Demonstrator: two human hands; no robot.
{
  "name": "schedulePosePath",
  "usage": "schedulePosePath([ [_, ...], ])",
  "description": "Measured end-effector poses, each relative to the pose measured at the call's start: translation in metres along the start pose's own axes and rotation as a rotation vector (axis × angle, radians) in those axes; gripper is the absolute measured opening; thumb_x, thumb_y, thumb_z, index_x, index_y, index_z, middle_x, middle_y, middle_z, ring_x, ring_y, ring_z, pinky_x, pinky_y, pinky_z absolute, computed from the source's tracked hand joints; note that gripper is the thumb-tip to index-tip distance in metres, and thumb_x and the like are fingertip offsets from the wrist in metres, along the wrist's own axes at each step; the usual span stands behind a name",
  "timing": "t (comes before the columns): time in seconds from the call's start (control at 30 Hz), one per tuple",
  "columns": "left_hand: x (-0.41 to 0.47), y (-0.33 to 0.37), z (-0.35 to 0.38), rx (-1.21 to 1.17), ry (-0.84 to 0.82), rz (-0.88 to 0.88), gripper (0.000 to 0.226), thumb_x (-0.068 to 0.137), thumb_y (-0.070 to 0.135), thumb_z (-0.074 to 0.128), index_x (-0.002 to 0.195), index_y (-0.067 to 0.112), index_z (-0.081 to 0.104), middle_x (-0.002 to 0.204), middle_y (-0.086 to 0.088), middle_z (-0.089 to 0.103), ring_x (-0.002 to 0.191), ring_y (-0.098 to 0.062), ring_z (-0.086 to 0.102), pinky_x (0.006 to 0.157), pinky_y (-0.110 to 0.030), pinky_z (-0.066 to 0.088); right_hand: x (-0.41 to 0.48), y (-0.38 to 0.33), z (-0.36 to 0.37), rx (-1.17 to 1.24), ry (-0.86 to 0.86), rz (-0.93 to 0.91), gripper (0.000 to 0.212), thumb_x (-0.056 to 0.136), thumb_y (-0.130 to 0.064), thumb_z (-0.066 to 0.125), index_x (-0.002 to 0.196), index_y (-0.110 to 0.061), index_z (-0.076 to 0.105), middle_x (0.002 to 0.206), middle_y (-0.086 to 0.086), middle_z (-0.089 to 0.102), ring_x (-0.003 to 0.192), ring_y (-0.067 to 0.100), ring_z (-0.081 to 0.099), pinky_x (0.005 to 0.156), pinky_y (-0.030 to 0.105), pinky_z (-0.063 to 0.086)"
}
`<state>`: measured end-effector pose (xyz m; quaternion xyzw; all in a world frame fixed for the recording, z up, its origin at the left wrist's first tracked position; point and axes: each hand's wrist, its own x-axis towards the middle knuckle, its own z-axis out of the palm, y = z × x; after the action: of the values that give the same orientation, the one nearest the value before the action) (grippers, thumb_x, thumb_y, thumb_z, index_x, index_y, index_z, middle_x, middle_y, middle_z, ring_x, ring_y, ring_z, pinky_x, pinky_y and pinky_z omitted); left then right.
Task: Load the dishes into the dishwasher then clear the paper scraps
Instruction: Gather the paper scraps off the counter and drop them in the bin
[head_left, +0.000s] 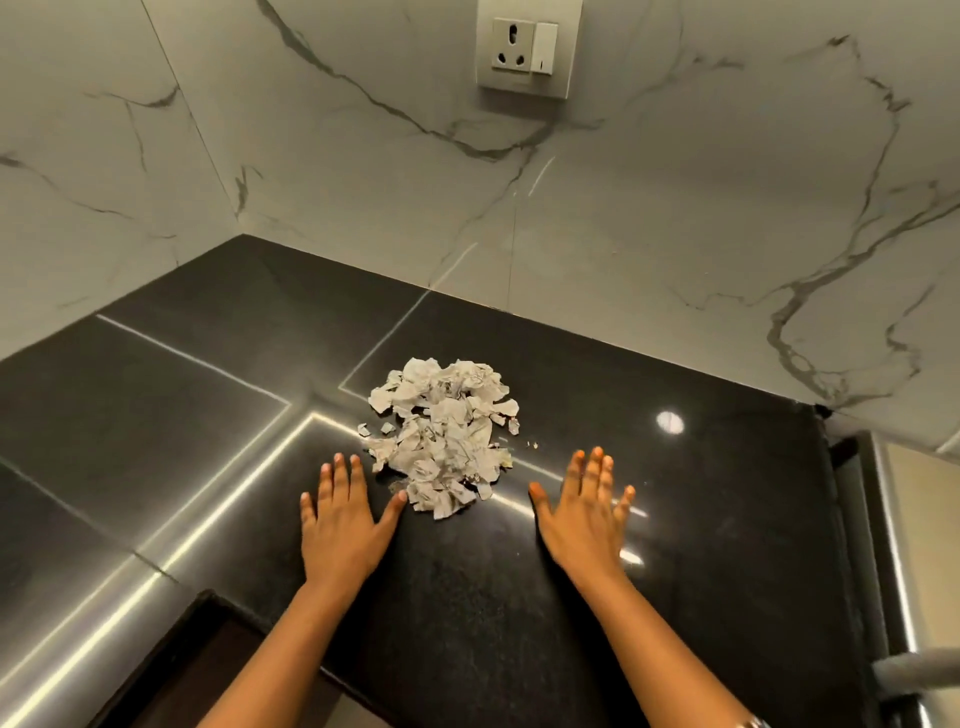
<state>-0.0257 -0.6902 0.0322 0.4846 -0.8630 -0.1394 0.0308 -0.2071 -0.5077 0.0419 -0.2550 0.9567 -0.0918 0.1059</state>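
1. Where marble wall (675, 208) meets glossy black counter (675, 519) in a far-left corner, one socket (524, 49) sits high on the wall.
2. One heap of scraps (441, 431) lies mid-counter, a few bits loose beside it.
3. Two hands, palms down: left hand (340, 525) near-left of the heap, right hand (582, 514) near-right, fingers straight and spread, holding nothing.

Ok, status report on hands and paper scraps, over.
Left hand open, thumb beside the paper scraps. Right hand open, clear of them. Scraps in one heap on the black counter. Nothing blocking.
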Motion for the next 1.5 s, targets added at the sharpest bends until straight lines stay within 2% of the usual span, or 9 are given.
schedulePosePath([
  [0.17,0.043,-0.008,-0.013,0.04,-0.146,0.225,0.082,0.091,0.069,0.023,0.153,0.022,-0.004,0.157,0.008,-0.013,0.146,-0.012,-0.012,0.118,-0.044,-0.006,0.051,-0.044,-0.003,0.055,-0.144,-0.213,0.07,0.096,-0.059,0.014,0.151,-0.018,-0.002,0.158,-0.002,-0.012,0.145,0.016,-0.015,0.113,0.05,-0.013],
  [0.37,0.073,-0.036,-0.025,-0.328,-0.073,0.15,0.065,0.096,0.025,0.051,0.152,0.016,0.019,0.16,-0.001,0.012,0.147,-0.012,0.006,0.12,-0.039,0.001,0.088,-0.06,-0.02,0.851,0.002,0.03,0.042,0.1,-0.03,0.04,0.14,-0.018,0.041,0.15,0.006,0.035,0.142,0.023,0.022,0.118,0.042,0.006],
  [0.57,0.16,-0.001,-0.03,-0.272,-0.121,0.113,0.061,0.099,0.054,0.022,0.151,0.023,0.022,0.16,0.005,0.01,0.148,-0.014,0.003,0.118,-0.045,-0.002,0.168,-0.102,-0.032,0.547,-0.232,-0.208,0.053,0.1,-0.048,0.018,0.146,-0.023,0.03,0.155,-0.002,0.024,0.145,0.011,0.009,0.114,0.043,-0.013],
  [0.8,0.201,0.026,-0.04,-0.252,-0.216,0.314,0.063,0.094,0.064,0.001,0.146,0.039,0.027,0.155,0.02,0.015,0.146,-0.006,0.003,0.117,-0.041,-0.003,0.194,-0.123,-0.026,0.393,-0.357,-0.485,0.051,0.101,-0.044,0.013,0.144,-0.028,0.036,0.155,0.0,0.025,0.144,0.007,0.012,0.116,0.038,-0.008],
  [0.93,0.151,0.037,-0.056,-0.354,-0.301,0.403,0.044,0.102,0.046,0.01,0.142,0.038,0.026,0.134,0.025,0.005,0.125,0.004,0.002,0.113,-0.025,0.003,0.167,-0.114,-0.022,0.448,-0.424,-0.575,0.054,0.098,-0.049,0.014,0.141,-0.03,0.04,0.153,0.002,0.029,0.142,0.004,0.016,0.116,0.033,-0.005],
  [1.03,0.125,0.03,-0.052,-0.429,-0.26,0.452,0.091,0.067,0.088,-0.011,0.138,0.043,0.024,0.134,0.028,0.014,0.13,0.007,0.008,0.104,-0.011,0.001,0.141,-0.109,-0.023,0.467,-0.444,-0.576,0.057,0.096,-0.05,0.013,0.14,-0.029,0.042,0.152,0.0,0.031,0.138,-0.003,0.014,0.115,0.03,-0.005],
  [1.27,0.11,0.006,-0.034,-0.856,-0.155,0.263,0.087,0.067,0.094,0.013,0.135,0.045,0.04,0.138,0.019,0.038,0.129,-0.002,0.035,0.108,-0.026,0.026,0.128,-0.086,-0.028,0.925,-0.323,-0.334,0.059,0.093,-0.06,0.022,0.126,-0.028,0.058,0.136,-0.006,0.053,0.128,0.011,0.044,0.11,0.032,0.029],
  [1.37,0.114,0.007,-0.034,-0.921,-0.057,0.212,0.095,0.067,0.095,0.018,0.134,0.035,0.047,0.132,0.015,0.045,0.124,-0.002,0.04,0.1,-0.02,0.032,0.139,-0.094,-0.031,0.733,-0.316,-0.345,0.051,0.1,-0.046,0.021,0.136,-0.024,0.049,0.146,-0.004,0.042,0.137,0.011,0.033,0.11,0.025,0.02],
  [1.5,0.123,0.006,-0.029,-0.886,-0.041,0.234,0.09,0.07,0.092,0.022,0.131,0.033,0.051,0.132,0.011,0.052,0.122,-0.002,0.045,0.097,-0.016,0.035,0.148,-0.12,-0.026,0.352,-0.492,-0.566,0.055,0.1,-0.045,0.007,0.149,-0.025,0.022,0.157,-0.003,0.015,0.144,0.005,0.006,0.117,0.04,-0.011],
])
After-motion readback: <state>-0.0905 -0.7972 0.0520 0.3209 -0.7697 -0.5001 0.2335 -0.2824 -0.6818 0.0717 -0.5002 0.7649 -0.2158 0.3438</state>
